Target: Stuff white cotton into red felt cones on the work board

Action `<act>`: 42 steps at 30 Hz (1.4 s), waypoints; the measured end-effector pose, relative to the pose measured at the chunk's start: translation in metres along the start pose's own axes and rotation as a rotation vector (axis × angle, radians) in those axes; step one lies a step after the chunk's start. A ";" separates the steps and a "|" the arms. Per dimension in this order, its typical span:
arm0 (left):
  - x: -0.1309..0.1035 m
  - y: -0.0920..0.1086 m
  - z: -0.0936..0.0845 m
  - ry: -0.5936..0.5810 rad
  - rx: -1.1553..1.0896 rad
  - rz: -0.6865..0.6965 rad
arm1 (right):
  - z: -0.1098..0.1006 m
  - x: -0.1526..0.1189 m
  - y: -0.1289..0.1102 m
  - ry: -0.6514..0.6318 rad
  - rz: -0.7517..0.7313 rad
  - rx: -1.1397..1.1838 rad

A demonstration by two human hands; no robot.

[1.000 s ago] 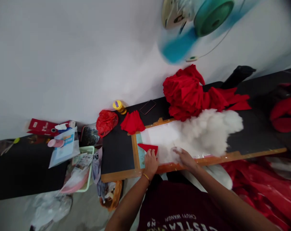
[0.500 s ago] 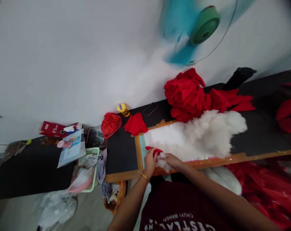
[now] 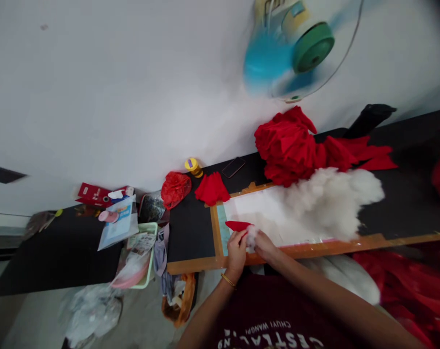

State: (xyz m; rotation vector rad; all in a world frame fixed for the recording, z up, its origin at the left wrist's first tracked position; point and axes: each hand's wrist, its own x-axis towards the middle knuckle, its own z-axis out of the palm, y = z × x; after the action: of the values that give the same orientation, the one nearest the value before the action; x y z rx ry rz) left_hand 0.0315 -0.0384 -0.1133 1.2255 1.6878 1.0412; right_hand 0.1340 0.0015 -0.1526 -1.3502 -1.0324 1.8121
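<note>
Closed on a small red fabric piece (image 3: 239,226), my left hand (image 3: 237,249) is over the front edge of the table. My right hand (image 3: 265,246) is closed on a tuft of white stuffing (image 3: 252,236), which it presses against the near end of the red piece. Both hands almost touch. To their right, a big fluffy heap of stuffing (image 3: 336,198) lies on a white sheet (image 3: 256,208) taped to the tabletop. Behind it rises a pile of red fabric pieces (image 3: 289,145). A smaller red stack (image 3: 212,188) lies beyond my left hand.
Along the wall are a red plastic bag (image 3: 175,189), a yellow-lidded jar (image 3: 194,166) and a phone (image 3: 233,166). A fan (image 3: 313,47) spins above. Left stands a green basket (image 3: 152,252) by a lower black table (image 3: 53,257). Red plastic (image 3: 405,281) lies at lower right.
The view has shifted slightly, so the scene sits further right. The tuft is now more bunched against the red fabric piece, and my right hand is closer to my left.
</note>
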 end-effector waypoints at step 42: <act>0.027 0.070 -0.053 0.375 -1.209 -0.601 | 0.029 -0.051 -0.080 -0.042 -0.441 -0.293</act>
State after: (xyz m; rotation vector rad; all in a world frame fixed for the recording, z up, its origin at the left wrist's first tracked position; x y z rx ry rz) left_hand -0.0010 -0.0069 -0.0327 -0.2454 1.1315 1.5458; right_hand 0.1227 -0.0092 -0.0550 -1.1315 -1.5286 1.4040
